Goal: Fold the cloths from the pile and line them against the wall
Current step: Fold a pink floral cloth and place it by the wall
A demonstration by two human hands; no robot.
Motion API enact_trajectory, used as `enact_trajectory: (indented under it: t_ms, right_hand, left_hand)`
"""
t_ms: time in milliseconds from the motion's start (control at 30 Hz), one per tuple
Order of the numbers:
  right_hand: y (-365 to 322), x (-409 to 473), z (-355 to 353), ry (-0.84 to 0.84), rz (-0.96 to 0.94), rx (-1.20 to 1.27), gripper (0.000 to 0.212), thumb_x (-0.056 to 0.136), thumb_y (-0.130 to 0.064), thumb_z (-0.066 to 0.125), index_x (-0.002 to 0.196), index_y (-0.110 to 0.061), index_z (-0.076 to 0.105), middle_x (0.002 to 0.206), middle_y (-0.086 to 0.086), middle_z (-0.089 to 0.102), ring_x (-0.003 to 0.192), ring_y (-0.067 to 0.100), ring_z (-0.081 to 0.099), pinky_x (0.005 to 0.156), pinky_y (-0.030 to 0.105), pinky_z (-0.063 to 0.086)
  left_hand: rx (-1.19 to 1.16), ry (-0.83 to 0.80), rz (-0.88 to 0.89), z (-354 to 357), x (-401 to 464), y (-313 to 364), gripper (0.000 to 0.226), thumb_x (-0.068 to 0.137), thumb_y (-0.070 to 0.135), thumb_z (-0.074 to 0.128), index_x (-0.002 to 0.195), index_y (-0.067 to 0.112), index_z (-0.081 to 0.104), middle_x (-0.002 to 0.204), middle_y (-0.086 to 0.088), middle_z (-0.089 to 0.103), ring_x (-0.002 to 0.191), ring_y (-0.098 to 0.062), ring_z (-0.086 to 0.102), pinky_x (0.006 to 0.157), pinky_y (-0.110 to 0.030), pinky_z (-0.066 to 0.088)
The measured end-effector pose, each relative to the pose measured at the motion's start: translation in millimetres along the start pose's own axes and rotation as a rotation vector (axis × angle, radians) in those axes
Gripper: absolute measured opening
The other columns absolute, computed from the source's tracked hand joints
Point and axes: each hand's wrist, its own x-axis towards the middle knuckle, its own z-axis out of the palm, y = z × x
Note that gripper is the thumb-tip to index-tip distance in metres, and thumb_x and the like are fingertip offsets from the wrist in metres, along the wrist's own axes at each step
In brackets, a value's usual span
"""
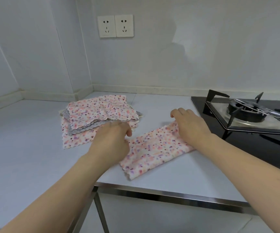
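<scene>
A pile of spotted pink-and-white cloths [99,113] with grey backs lies on the counter near the back left corner. In front of it a single spotted cloth [154,152], folded into a long strip, lies slanted on the counter. My left hand [112,140] holds the strip's left far end, fingers curled over the edge. My right hand [189,125] lies on the strip's right far end, fingers bent down over it; whether they pinch the cloth is hidden.
A black gas hob [246,115] with a metal pan support fills the right side of the white counter [26,140]. The wall [169,56] with two sockets [115,26] rises behind. The counter's metal front edge [169,194] runs just below the strip.
</scene>
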Motion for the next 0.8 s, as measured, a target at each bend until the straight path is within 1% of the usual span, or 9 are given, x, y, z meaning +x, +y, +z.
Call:
enact_trajectory:
  t_ms: [100, 200, 400, 500, 567, 600, 667, 733, 800]
  right_hand:
    - [2, 3, 10, 0.002, -0.024, 0.005, 0.046, 0.086, -0.004, 0.053, 0.126, -0.02, 0.039, 0.12, -0.002, 0.046, 0.102, 0.021, 0.046, 0.064, 0.034, 0.045]
    - [5, 4, 13, 0.022, -0.02, 0.023, 0.047, 0.083, 0.001, 0.048, 0.125, -0.02, 0.04, 0.119, -0.001, 0.046, 0.097, 0.023, 0.048, 0.063, 0.036, 0.045]
    - [9, 5, 14, 0.015, 0.055, 0.091, 0.043, 0.086, 0.002, 0.046, 0.124, -0.017, 0.044, 0.122, 0.003, 0.046, 0.101, 0.024, 0.048, 0.065, 0.034, 0.037]
    - [-1, 3, 3, 0.137, 0.051, 0.031, 0.043, 0.086, -0.002, 0.051, 0.127, -0.013, 0.046, 0.122, 0.008, 0.043, 0.104, 0.028, 0.043, 0.08, 0.034, 0.038]
    - [-17, -8, -6, 0.193, 0.061, 0.172, 0.038, 0.092, -0.013, 0.051, 0.13, -0.013, 0.047, 0.126, 0.009, 0.043, 0.109, 0.031, 0.044, 0.09, 0.037, 0.036]
    - [-26, -15, -8, 0.153, 0.063, 0.269, 0.037, 0.096, -0.02, 0.048, 0.133, -0.014, 0.045, 0.13, 0.009, 0.042, 0.114, 0.03, 0.044, 0.095, 0.038, 0.034]
    - [-39, -32, -6, -0.094, 0.079, 0.362, 0.043, 0.1, -0.034, 0.037, 0.14, -0.016, 0.038, 0.142, 0.006, 0.037, 0.129, 0.027, 0.038, 0.107, 0.037, 0.027]
    - [-41, -44, 3, -0.32, 0.079, 0.309, 0.055, 0.101, -0.044, 0.025, 0.149, -0.018, 0.024, 0.157, 0.004, 0.019, 0.144, 0.022, 0.017, 0.117, 0.037, 0.011]
    - [-37, -45, 6, -0.4, 0.09, 0.282, 0.061, 0.101, -0.049, 0.018, 0.154, -0.021, 0.009, 0.162, 0.0, 0.001, 0.148, 0.018, -0.003, 0.119, 0.037, -0.003]
  left_hand:
    - [-0.211, 0.075, 0.166, 16, -4, 25, 0.027, 0.089, 0.004, 0.05, 0.108, 0.019, 0.062, 0.112, 0.005, 0.051, 0.11, -0.012, 0.043, 0.09, -0.02, 0.034]
    - [-0.216, -0.039, 0.281, 37, -10, 33, 0.028, 0.097, 0.011, 0.045, 0.12, 0.019, 0.06, 0.121, 0.004, 0.052, 0.114, -0.014, 0.044, 0.096, -0.026, 0.037]
    - [-0.056, -0.211, 0.264, 42, -12, 29, 0.045, 0.101, 0.045, 0.033, 0.145, 0.036, 0.035, 0.15, 0.016, 0.028, 0.138, -0.007, 0.021, 0.114, -0.028, 0.019]
    - [-0.021, -0.255, 0.219, 39, -14, 30, 0.059, 0.098, 0.055, 0.032, 0.151, 0.033, 0.024, 0.159, 0.014, 0.016, 0.144, -0.006, 0.01, 0.118, -0.027, 0.008]
    - [0.009, -0.271, 0.181, 38, -15, 30, 0.07, 0.096, 0.06, 0.031, 0.154, 0.025, 0.016, 0.162, 0.009, 0.009, 0.147, -0.007, 0.004, 0.119, -0.028, 0.003]
    - [0.019, -0.28, 0.166, 39, -15, 30, 0.073, 0.095, 0.062, 0.03, 0.155, 0.023, 0.014, 0.162, 0.008, 0.007, 0.148, -0.008, 0.002, 0.12, -0.03, 0.002]
    - [0.03, -0.307, 0.144, 40, -15, 31, 0.078, 0.093, 0.065, 0.028, 0.155, 0.022, 0.01, 0.163, 0.006, 0.003, 0.148, -0.009, -0.001, 0.121, -0.032, 0.001]
    - [0.045, -0.337, 0.128, 39, -15, 31, 0.079, 0.093, 0.066, 0.026, 0.156, 0.021, 0.006, 0.163, 0.006, -0.001, 0.148, -0.01, -0.004, 0.121, -0.033, 0.0]
    - [0.059, -0.352, 0.12, 38, -15, 31, 0.08, 0.093, 0.067, 0.024, 0.156, 0.021, 0.003, 0.163, 0.005, -0.004, 0.148, -0.01, -0.006, 0.121, -0.033, -0.002]
